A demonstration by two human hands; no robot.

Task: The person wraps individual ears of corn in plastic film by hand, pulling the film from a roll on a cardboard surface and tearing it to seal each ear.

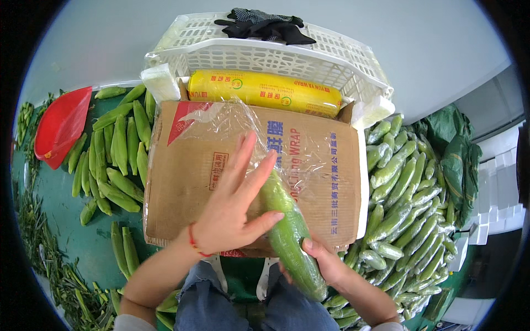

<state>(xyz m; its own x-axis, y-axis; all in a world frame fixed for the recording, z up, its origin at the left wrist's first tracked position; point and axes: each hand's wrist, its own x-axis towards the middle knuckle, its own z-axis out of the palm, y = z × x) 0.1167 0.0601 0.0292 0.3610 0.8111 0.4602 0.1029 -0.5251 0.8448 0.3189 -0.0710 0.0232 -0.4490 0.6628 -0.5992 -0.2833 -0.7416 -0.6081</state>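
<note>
My right hand [325,260] grips the lower part of a green vegetable [290,231], which looks like an ear of corn in its husk. Clear plastic film covers it, and it slants over the near edge of a cardboard box [186,173]. Beside its upper end, my left hand [236,198] has its fingers spread and holds nothing. The left thumb overlaps the ear; whether it touches is unclear. Loose clear film [244,111] runs across the box top towards the roll of cling film [265,92] in yellow printed wrapping behind it.
A white plastic crate [273,56] stands behind the box, with black gloves [265,27] on it. Unwrapped ears [120,145] and a red plastic scoop [62,128] lie left, near leaf trimmings [54,248]. To the right are wrapped ears [405,215] and dark green sheeting [459,161].
</note>
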